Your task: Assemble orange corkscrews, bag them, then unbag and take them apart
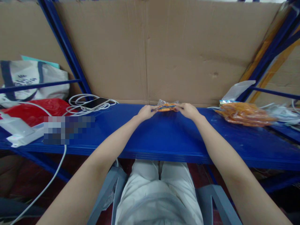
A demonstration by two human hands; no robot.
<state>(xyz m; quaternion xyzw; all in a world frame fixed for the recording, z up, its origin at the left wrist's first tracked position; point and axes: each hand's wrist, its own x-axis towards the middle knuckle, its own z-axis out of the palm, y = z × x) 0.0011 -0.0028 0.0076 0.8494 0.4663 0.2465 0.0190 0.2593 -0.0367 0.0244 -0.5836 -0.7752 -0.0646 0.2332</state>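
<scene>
Over the far part of the blue table [161, 137], both my arms reach forward to one small orange packet in clear plastic [167, 107]. My left hand [147, 113] pinches its left end, and my right hand [188, 111] grips the right end. The packet is held stretched between the two hands, close to the cardboard at the back. Its clear film sticks up above the orange part; what lies inside is too small to make out. To the right, a stack of orange plastic packets [245, 114] lies on the table, apart from my right hand.
A phone [95, 103] rests on a coiled white cable [77, 100] at the left. Beside it are a red plastic bag [39, 107], a white power strip [25, 132] and a canvas bag [50, 78]. Blue posts [64, 47] and a cardboard wall [182, 53] bound the table.
</scene>
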